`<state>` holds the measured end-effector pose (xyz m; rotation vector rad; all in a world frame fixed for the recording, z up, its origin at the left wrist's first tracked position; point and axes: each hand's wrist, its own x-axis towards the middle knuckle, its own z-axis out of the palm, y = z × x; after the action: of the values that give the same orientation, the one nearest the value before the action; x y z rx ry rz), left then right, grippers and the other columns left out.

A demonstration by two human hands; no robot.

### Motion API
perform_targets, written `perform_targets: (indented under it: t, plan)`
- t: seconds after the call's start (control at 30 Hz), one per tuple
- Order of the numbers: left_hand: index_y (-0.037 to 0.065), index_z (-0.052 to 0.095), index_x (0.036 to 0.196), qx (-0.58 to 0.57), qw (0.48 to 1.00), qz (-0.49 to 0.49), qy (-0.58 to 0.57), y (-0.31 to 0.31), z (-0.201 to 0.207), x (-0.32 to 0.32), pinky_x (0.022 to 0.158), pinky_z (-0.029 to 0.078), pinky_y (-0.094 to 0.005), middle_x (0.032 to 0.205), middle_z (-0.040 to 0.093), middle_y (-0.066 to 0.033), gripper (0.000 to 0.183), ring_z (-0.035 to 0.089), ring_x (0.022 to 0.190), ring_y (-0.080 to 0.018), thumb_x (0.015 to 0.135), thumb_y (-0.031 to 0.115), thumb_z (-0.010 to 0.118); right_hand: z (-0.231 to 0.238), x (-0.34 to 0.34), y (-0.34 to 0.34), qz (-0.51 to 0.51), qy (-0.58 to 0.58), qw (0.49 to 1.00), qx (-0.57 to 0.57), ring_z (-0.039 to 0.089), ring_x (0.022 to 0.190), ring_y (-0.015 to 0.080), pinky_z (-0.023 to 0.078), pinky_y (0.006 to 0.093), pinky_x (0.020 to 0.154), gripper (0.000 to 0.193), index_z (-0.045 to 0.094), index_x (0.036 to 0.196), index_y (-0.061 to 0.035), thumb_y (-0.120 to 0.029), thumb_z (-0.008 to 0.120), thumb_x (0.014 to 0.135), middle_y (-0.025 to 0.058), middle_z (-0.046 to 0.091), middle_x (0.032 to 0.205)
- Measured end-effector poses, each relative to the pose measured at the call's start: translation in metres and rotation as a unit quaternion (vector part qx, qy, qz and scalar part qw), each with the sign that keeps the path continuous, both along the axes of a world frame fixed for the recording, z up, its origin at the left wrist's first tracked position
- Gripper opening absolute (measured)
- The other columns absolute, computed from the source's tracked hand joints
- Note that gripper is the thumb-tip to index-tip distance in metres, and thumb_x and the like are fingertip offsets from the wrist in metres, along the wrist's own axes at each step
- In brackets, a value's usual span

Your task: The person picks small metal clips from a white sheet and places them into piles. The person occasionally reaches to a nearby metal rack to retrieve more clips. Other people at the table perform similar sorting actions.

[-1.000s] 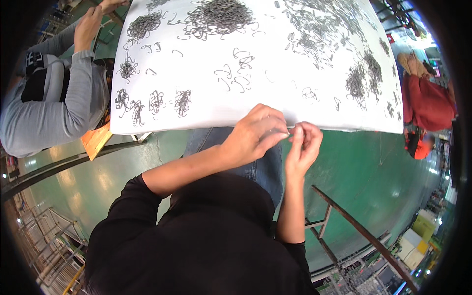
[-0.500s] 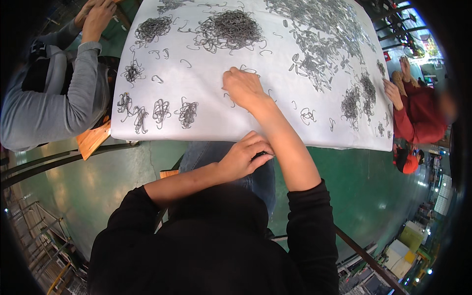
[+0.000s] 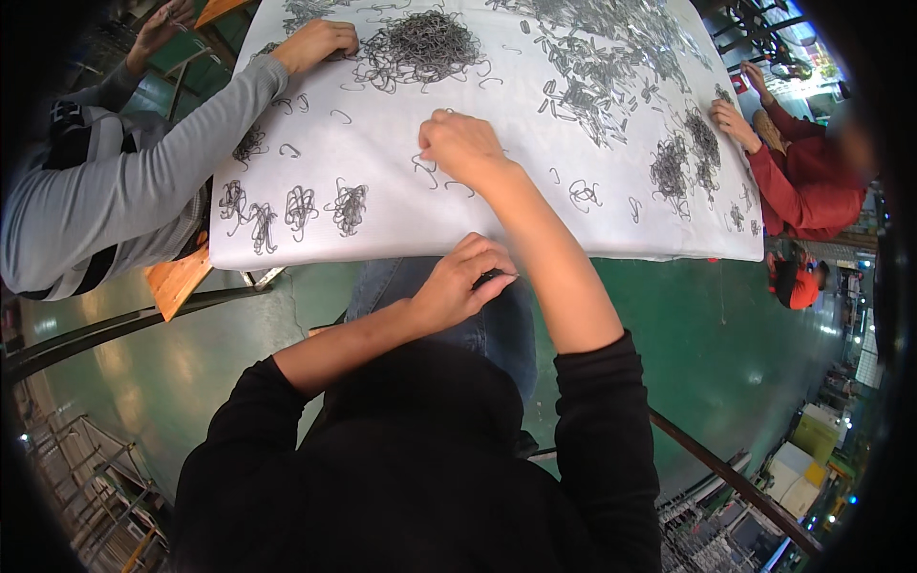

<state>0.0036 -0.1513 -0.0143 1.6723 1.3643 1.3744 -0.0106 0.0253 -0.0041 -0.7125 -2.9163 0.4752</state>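
My right hand (image 3: pixel 465 148) reaches out over the white-covered table (image 3: pixel 382 239), its fingers pinched at the end of a dark wire hook (image 3: pixel 425 168). More loose hooks lie under and beside its wrist. Nearer to me, just off the table's front edge, my left hand (image 3: pixel 468 275) is curled closed. Something dark shows between its thumb and fingers, too hidden to name. A large heap of wire hooks (image 3: pixel 425 48) lies beyond my right hand. Small bunches of hooks (image 3: pixel 348 207) lie along the front left of the table.
At the left, a person in a grey sleeve (image 3: pixel 143 186) has a hand over the table near the heap. Many flat metal pieces (image 3: pixel 587 81) are spread at the far right. A person in dark red (image 3: pixel 807 191) touches the right edge, near further hook piles (image 3: pixel 671 169).
The person on the left has stretched an arm across the table toward the large heap. My view has shifted slightly. My right hand stays among the loose hooks, and my left remains curled.
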Motion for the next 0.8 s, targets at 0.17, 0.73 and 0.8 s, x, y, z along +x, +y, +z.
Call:
perform_targets:
  t: [0.17, 0.73, 0.8]
  plan:
    - [0.004, 0.065, 0.092, -0.004, 1.0, 0.013, 0.01, 0.0, 0.001, 0.0, 0.08, 0.047, -0.0373, 0.096, 0.062, -0.0069, 0.012, 0.056, 0.093, -0.0278, 0.081, 0.005, 0.07, 0.003, 0.004, 0.007, 0.015, -0.001, 1.0, 0.023, 0.063, 0.09, 0.0313, 0.049, 0.0412, 0.076, 0.012, 0.062, 0.091, -0.005, -0.014, 0.066, 0.084, 0.0111, 0.064, 0.094]
    - [0.004, 0.071, 0.092, -0.023, 0.999, 0.025, -0.017, 0.021, 0.022, 0.01, 0.078, 0.05, -0.0317, 0.095, 0.067, -0.0068, 0.011, 0.062, 0.09, -0.0209, 0.081, 0.003, 0.071, 0.05, 0.175, -0.14, -0.426, 0.526, 0.595, -0.434, 0.068, 0.073, 0.0182, 0.056, 0.0274, 0.064, 0.038, 0.047, 0.115, 0.0011, 0.007, 0.069, 0.084, 0.0123, 0.067, 0.091]
    - [0.004, 0.071, 0.092, -0.021, 0.999, 0.019, -0.02, 0.022, 0.025, 0.012, 0.078, 0.05, -0.0319, 0.095, 0.068, -0.0072, 0.012, 0.062, 0.091, -0.0211, 0.081, 0.003, 0.071, 0.048, 0.174, -0.136, -0.422, 0.538, 0.599, -0.418, 0.068, 0.073, 0.0189, 0.057, 0.0281, 0.065, 0.037, 0.046, 0.114, 0.0009, 0.006, 0.068, 0.085, 0.0131, 0.066, 0.091]
